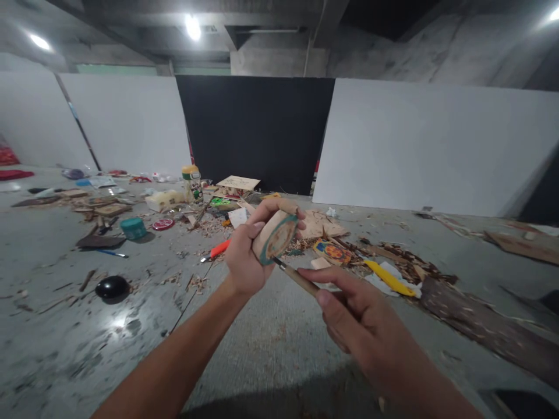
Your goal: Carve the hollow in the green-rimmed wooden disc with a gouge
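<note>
My left hand (247, 253) is wrapped round a thick round piece of wood (278, 237), tilted so that its face points right. That face has a teal rim and a brownish, carved-looking middle. In my right hand (353, 308) is a carving tool (301, 281) with a wooden handle and a dark metal tip. The tip meets the lower edge of the wood's face; whether it bites in I cannot tell. Just behind my left hand lies an orange utility knife (218, 249) on the floor.
Wood shavings (196, 283) litter the concrete floor. A yellow-handled knife (390, 278) and a bark-covered log (484, 326) lie right. Leftward are a black rounded object (112, 287), a teal jar (133, 228), a paintbrush (112, 254) and a yellow-capped bottle (192, 183). Panels (257, 134) stand behind.
</note>
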Motion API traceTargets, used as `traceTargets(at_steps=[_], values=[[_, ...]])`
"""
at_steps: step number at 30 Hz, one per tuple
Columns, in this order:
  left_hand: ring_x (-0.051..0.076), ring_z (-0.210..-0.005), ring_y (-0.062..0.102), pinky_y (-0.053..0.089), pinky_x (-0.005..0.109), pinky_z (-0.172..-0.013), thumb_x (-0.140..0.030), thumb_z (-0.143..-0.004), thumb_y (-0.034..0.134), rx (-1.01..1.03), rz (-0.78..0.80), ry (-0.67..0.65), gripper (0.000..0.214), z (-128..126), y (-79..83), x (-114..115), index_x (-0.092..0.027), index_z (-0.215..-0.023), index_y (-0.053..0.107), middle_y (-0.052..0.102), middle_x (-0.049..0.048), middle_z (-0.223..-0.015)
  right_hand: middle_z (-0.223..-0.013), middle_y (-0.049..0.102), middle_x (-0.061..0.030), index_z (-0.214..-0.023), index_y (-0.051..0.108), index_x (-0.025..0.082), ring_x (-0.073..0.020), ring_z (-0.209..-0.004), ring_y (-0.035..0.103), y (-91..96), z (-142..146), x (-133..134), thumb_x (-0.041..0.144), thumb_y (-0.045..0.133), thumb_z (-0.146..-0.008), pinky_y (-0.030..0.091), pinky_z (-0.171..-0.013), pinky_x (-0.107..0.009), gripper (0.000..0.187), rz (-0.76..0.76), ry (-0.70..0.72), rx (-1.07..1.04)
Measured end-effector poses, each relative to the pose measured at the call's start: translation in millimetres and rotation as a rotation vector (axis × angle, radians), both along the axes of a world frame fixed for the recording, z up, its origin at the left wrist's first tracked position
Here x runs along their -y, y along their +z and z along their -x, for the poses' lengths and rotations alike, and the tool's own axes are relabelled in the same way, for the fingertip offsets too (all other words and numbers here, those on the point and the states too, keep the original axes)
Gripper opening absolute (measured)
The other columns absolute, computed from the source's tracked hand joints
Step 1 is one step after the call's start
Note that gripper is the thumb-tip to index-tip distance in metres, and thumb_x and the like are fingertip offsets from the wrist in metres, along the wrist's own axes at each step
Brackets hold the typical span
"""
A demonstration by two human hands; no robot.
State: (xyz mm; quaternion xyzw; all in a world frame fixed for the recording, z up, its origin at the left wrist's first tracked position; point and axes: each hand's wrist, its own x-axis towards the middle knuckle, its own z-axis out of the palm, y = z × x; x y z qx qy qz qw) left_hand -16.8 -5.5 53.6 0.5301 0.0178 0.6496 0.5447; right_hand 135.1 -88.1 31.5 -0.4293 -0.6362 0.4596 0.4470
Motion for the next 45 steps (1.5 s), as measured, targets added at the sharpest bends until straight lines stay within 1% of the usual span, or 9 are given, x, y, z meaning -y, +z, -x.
traceTargets(at_steps=[4, 7, 11, 16, 22, 27, 30, 33, 45], values=[[0.029, -0.092, 0.068, 0.058, 0.039, -0.072, -0.032, -0.077, 0.041, -0.04, 0.158, -0.114, 0.033, 2, 8.0, 3, -0.014, -0.092, 0.063, 0.069, 0.0136, -0.097, -0.067, 0.058, 0.001, -0.112, 0.072, 0.025, -0.0094, -0.049, 0.044, 7.7, -9, -6, 0.032, 0.053, -0.094, 0.033, -0.042, -0.021, 0.027, -0.237, -0.081, 0.211], [0.028, -0.088, 0.069, 0.059, 0.04, -0.071, -0.032, -0.08, 0.04, -0.022, 0.262, -0.11, 0.032, 7, 13.5, 4, -0.013, -0.091, 0.063, 0.07, 0.0137, -0.096, -0.085, 0.07, -0.0034, -0.115, 0.07, 0.025, -0.0127, -0.062, 0.059, 14.9, -13, -3, 0.026, 0.052, -0.092, 0.044, -0.05, -0.023, 0.029, -0.273, -0.084, 0.313], [0.029, -0.087, 0.07, 0.059, 0.042, -0.072, -0.031, -0.078, 0.042, -0.017, 0.38, -0.169, 0.031, 12, 16.0, 1, -0.013, -0.09, 0.064, 0.071, 0.0145, -0.095, -0.088, 0.073, -0.0037, -0.121, 0.066, 0.027, -0.0136, -0.063, 0.064, 19.1, -16, 4, 0.019, 0.05, -0.091, 0.047, -0.049, -0.022, 0.034, -0.308, -0.042, 0.351], [0.03, -0.086, 0.071, 0.059, 0.044, -0.073, -0.023, -0.07, 0.052, -0.067, 0.448, -0.325, 0.027, 14, 14.4, -2, -0.013, -0.091, 0.065, 0.072, 0.014, -0.098, -0.068, 0.066, 0.0033, -0.109, 0.069, 0.031, -0.0119, -0.056, 0.061, 20.4, -22, 3, 0.021, 0.058, -0.088, 0.048, -0.047, -0.019, 0.025, -0.562, -0.25, 0.316], [0.024, -0.088, 0.069, 0.061, 0.037, -0.07, -0.034, -0.089, 0.055, -0.215, 0.478, -0.286, 0.026, 10, 9.4, -4, -0.015, -0.096, 0.071, 0.072, 0.0119, -0.107, -0.065, 0.069, 0.0044, -0.101, 0.074, 0.031, -0.0108, -0.055, 0.063, 22.0, -27, 1, 0.02, 0.066, -0.086, 0.053, -0.053, -0.02, 0.02, -0.658, -0.34, 0.305], [0.026, -0.082, 0.07, 0.06, 0.034, -0.054, -0.035, -0.091, 0.048, -0.343, 0.492, -0.318, 0.033, 6, 4.6, -4, -0.013, -0.101, 0.07, 0.072, 0.0155, -0.108, -0.081, 0.077, 0.0008, -0.098, 0.075, 0.027, -0.0155, -0.081, 0.072, 28.0, -27, 0, 0.018, 0.066, -0.087, 0.058, -0.075, -0.026, 0.016, -0.778, -0.276, 0.197], [0.029, -0.075, 0.071, 0.06, 0.038, -0.051, -0.033, -0.084, 0.045, -0.364, 0.486, -0.443, 0.04, 7, 2.1, -5, -0.008, -0.105, 0.069, 0.072, 0.0193, -0.099, -0.086, 0.078, -0.0024, -0.095, 0.076, 0.026, -0.0191, -0.092, 0.071, 30.7, -26, -2, 0.022, 0.063, -0.091, 0.058, -0.079, -0.03, 0.014, -0.784, -0.256, 0.21], [0.031, -0.078, 0.072, 0.06, 0.039, -0.053, -0.031, -0.078, 0.043, -0.354, 0.427, -0.532, 0.047, 10, 0.2, -7, -0.007, -0.109, 0.067, 0.073, 0.0201, -0.096, -0.095, 0.078, -0.0044, -0.097, 0.077, 0.025, -0.0205, -0.094, 0.071, 31.1, -26, -4, 0.021, 0.064, -0.09, 0.058, -0.079, -0.032, 0.015, -0.784, -0.237, 0.264], [0.031, -0.08, 0.073, 0.059, 0.035, -0.054, -0.032, -0.083, 0.043, -0.29, 0.379, -0.501, 0.047, 10, 4.2, -4, -0.006, -0.117, 0.064, 0.073, 0.021, -0.1, -0.095, 0.073, -0.0028, -0.099, 0.069, 0.022, -0.0189, -0.093, 0.066, 32.7, -30, -2, 0.005, 0.061, -0.08, 0.042, -0.1, -0.043, 0.027, -1.012, -0.17, 0.46]])
